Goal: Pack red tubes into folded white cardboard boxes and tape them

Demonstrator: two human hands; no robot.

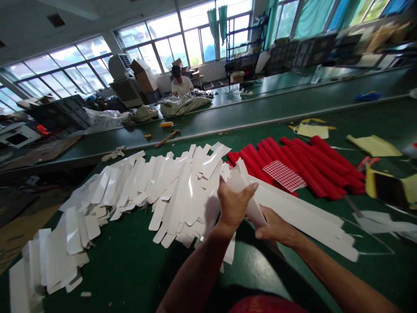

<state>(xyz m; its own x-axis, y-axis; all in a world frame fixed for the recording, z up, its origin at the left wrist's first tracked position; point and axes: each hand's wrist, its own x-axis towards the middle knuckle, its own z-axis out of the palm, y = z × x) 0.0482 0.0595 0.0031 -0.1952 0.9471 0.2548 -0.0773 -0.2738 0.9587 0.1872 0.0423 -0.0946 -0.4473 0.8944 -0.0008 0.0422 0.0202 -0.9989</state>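
Red cloth of the person's garment [265, 305] is nearest, at 6 o'clock; it carries faint orange marks, which are too blurred to read. Brown cardboard [16, 241], far out at 8 o'clock, has dark printing, also not legible. One white sheet [284, 175] at 3 o'clock bears regular rows of small red dots, and I cannot read any letters on it.

Both hands are grasping one folded white piece [258, 218], at about 4 to 5 o'clock from the centre. The left hand [235, 203] is half closed around its upper part, with the thumb stretched across the front. The right hand [273, 224] is bent around its lower part, thumb in front; some fingers are hidden behind.

This piece looks like smooth, thin card. From 7 to 9 o'clock, many similar white pieces [185, 191] overlap in a long curved heap, glossy in places, several with rounded ends. At 4 o'clock, long flat white strips [309, 221] lie stacked beside the right hand. Red rolls [321, 167], long and ridged, lie at 3 o'clock, partly under the dotted sheet. Everything rests on the smooth green bench [130, 265].
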